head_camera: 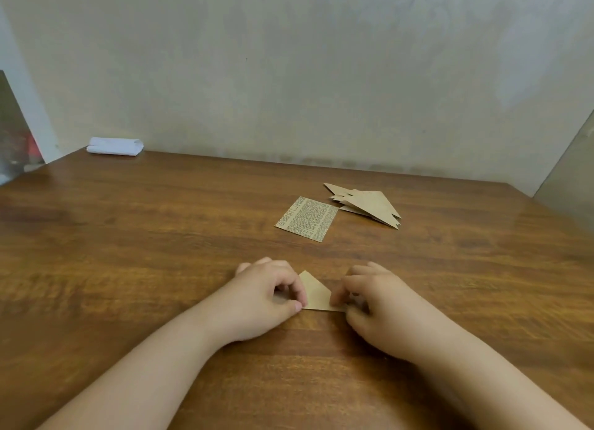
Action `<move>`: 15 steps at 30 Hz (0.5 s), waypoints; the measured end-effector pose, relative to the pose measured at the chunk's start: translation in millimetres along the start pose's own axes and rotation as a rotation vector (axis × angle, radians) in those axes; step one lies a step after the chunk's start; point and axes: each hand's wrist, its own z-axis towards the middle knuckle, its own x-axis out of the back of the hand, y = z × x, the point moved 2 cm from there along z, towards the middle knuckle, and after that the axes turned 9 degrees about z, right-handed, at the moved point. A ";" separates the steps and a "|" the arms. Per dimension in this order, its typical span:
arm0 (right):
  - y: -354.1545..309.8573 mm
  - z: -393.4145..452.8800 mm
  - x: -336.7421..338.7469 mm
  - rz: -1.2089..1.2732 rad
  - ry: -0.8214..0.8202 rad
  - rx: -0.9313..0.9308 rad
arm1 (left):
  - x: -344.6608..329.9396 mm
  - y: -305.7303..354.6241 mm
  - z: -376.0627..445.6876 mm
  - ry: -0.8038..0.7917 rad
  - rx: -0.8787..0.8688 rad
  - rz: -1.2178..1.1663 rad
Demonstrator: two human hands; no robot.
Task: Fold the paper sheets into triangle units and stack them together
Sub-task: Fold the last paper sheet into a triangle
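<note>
Tan folded triangle (314, 293) flat on near surface (128, 253), pinched at left edge by left hand (266, 296) and at right corner by right hand (376, 304), both ends hidden under curled fingers. Beyond: printed sheet (307, 219) lying flat, just beside pile of finished triangles (369, 204), count unclear. Folded white cloth (115, 146) at far left edge.

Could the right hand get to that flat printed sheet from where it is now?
Probably yes. The printed sheet lies flat beyond the right hand, with only bare table between them. But that hand now pinches the folded triangle, so it would need to let go first.
</note>
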 end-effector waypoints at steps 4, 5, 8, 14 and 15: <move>-12.6 11.6 -10.5 0.213 0.065 -0.304 | -0.7 0.1 0.4 0.052 0.030 -0.015; -15.3 14.3 -14.1 0.233 0.065 -0.363 | -1.3 0.3 0.4 0.069 0.047 -0.014; -20.5 17.9 -18.3 0.169 0.049 -0.424 | -2.9 -2.3 2.0 0.057 0.086 0.029; -13.0 8.4 -9.1 0.219 -0.008 -0.510 | 2.3 -17.5 -0.3 -0.045 0.172 -0.023; -9.9 6.4 -6.7 0.239 -0.008 -0.530 | 3.9 -19.4 -0.7 -0.058 0.179 -0.023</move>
